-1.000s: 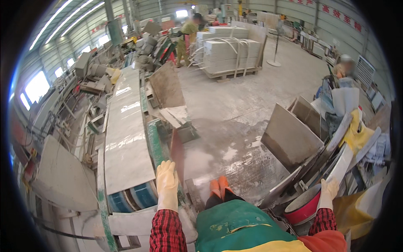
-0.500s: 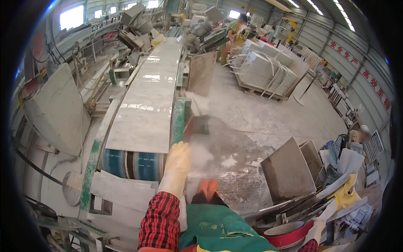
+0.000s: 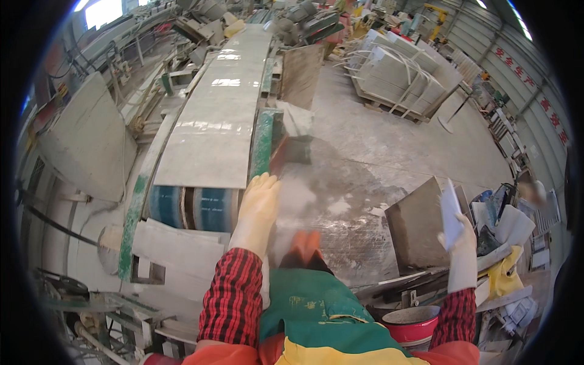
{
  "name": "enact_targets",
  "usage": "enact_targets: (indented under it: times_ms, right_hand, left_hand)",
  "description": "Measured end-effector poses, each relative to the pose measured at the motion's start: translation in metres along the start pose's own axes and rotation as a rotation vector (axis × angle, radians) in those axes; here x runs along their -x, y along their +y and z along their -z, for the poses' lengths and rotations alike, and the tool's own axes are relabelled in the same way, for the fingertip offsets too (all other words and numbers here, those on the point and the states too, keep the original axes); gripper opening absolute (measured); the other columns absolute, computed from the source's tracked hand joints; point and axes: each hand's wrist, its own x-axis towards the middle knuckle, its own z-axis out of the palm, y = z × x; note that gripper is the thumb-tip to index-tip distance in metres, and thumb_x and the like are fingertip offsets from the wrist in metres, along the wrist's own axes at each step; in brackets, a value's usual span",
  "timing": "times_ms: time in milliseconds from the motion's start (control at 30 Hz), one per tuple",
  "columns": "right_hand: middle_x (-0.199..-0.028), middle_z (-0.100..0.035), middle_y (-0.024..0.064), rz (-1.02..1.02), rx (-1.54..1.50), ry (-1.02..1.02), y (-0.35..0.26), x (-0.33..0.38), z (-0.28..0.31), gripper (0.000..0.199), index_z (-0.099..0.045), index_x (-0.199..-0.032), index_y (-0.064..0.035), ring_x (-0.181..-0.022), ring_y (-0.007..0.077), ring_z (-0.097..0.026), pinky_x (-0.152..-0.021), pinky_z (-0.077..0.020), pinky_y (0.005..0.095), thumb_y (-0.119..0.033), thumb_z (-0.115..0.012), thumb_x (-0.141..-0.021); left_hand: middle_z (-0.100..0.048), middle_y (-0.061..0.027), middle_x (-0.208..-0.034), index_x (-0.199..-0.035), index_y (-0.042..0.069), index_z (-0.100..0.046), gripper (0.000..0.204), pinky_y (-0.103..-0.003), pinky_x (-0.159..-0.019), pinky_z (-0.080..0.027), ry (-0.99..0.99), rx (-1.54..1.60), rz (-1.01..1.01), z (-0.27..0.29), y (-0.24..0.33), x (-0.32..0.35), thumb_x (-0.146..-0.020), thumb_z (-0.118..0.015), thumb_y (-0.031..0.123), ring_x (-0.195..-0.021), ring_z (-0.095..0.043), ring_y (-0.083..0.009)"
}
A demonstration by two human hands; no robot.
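Note:
My left hand (image 3: 258, 207), in a pale glove, is closed over the end of the conveyor's green side rail (image 3: 264, 143), next to the blue rollers (image 3: 210, 208). Its fingertips are partly hidden. On the conveyor lies a long, glossy, pale stone slab (image 3: 210, 146), its near end just short of the rollers. Out to the right, my gloved right hand (image 3: 463, 243) grips a thin, flat white piece (image 3: 451, 214) held nearly upright; its exact kind is unclear. Below that forearm stands a red bucket (image 3: 411, 325) with a grey inside.
Brown-grey slabs (image 3: 417, 228) lean at the right, near a yellow cloth-like item (image 3: 505, 272). Strapped pale slabs (image 3: 404, 73) sit on a pallet farther back. A big pale panel (image 3: 88, 140) leans at left. Wet patches mark the floor (image 3: 347, 213).
My right hand has risen from beside the red bucket, lifting the white piece into fuller view. My left hand stays at the rail's end. The view has tilted downward.

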Motion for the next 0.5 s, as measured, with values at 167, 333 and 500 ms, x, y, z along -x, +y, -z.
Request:
enact_targets:
  times_ms: [167, 333, 500]
  right_hand:
    - [-0.112, -0.062, 0.0104, 0.063, 0.158, -0.54, 0.012, 0.043, -0.179, 0.065, -0.057, -0.136, -0.0106, -0.083, 0.024, -0.063, -0.068, -0.0562, 0.0398, -0.018, -0.075, -0.074]
    - [-0.117, -0.067, 0.0129, 0.413, 0.351, -1.024, 0.046, 0.102, -0.278, 0.064, -0.064, -0.129, -0.006, -0.083, 0.0189, -0.066, -0.071, -0.0569, 0.03, -0.003, -0.076, -0.066]
    - [-0.123, -0.066, 0.0096, 1.436, 0.978, -1.149, 0.072, 0.175, -0.356, 0.056, -0.067, -0.122, -0.0116, -0.119, 0.0306, -0.059, -0.104, -0.0465, 0.0408, -0.023, -0.077, -0.068]
  left_hand:
    - [-0.065, -0.0157, -0.125, -0.123, 0.003, -0.063, 0.034, -0.038, -0.105, -0.044, 0.025, 0.443, 0.387, -0.001, -0.006, 0.002, -0.089, -0.065, 0.009, -0.121, -0.059, -0.0343]
    - [-0.049, -0.0178, -0.146, -0.147, 0.0, -0.037, 0.058, -0.043, -0.109, -0.045, 0.296, 1.728, 0.867, 0.061, 0.051, 0.003, -0.099, -0.061, 0.02, -0.13, -0.053, -0.0322]
    - [-0.052, -0.0202, -0.131, -0.133, 0.003, -0.04, 0.034, -0.054, -0.098, -0.055, 0.586, 1.854, 0.868, 0.096, 0.038, 0.032, -0.102, -0.05, 0.013, -0.12, -0.057, -0.0386]
